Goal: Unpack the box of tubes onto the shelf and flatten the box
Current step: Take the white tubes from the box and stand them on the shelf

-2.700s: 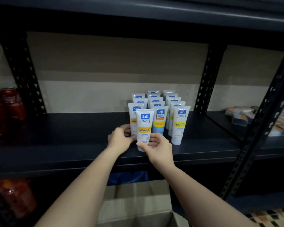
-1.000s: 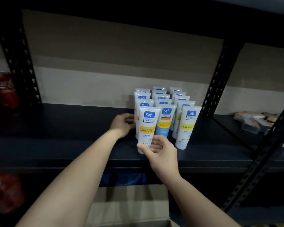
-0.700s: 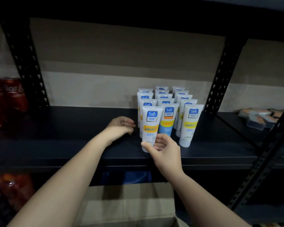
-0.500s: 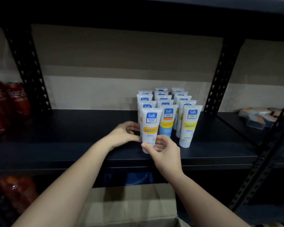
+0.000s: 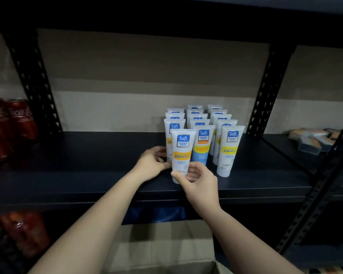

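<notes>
While upright near the shelf's (image 5: 87, 175) front edge, front Safi tube (image 5: 181, 155): right hand (image 5: 198, 181) pinches its base; left hand (image 5: 152, 163), fingers curled, touches its side.

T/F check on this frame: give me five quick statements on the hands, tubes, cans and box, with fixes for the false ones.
1. The right hand grips the front tube near its base. True.
2. The front tube lies flat on the shelf. False: it stands upright.
3. Red cans stand at the shelf's left end. True.
4. Every front-row tube is all white. False: the middle tube has a blue lower half.
5. The cardboard box sits on the shelf. False: it is below it.
</notes>
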